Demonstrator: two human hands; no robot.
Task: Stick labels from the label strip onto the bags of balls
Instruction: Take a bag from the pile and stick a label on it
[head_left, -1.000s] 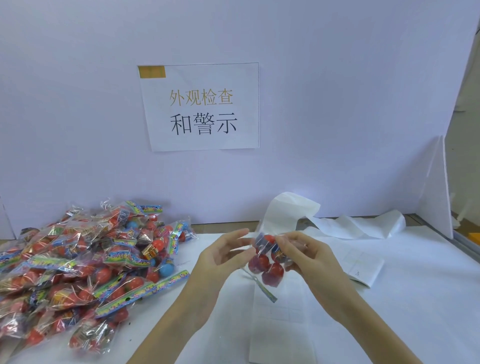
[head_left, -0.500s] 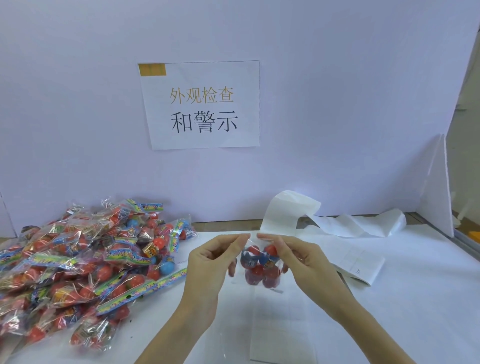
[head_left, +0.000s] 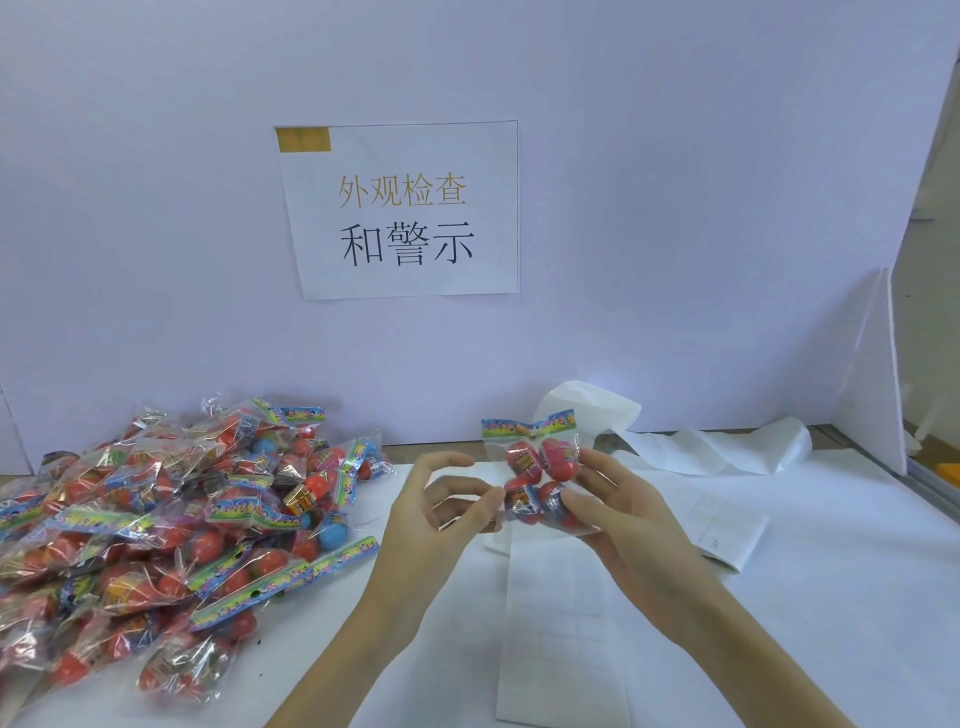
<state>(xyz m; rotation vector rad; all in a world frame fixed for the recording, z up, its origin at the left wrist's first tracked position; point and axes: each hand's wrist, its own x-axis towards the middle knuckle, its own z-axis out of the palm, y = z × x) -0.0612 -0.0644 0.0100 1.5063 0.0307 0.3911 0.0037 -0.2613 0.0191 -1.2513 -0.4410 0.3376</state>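
Two bare hands meet above the label strip, a long white band that runs down the white table toward the viewer. Just above the strip's far end, the right hand holds one bag of balls upright: thumb against the lower front of the clear plastic, fingers curled round its right side and back, so the bag sits between them with its colourful header card sticking up past the fingertips. Red balls fill the bag, with a bit of blue near the bottom. Left of the strip's far end, the left hand has its fingers bent, with fingertips at the bag's lower left edge; whether it pinches the plastic or something small there cannot be told. Well left of the strip lies a heap of bags, all with red and a few blue balls. Right of the strip's far end a sheet with a printed grid lies flat, and beyond it crumpled white backing paper trails along the wall. High above the strip a paper sign with Chinese characters hangs on the pale wall.
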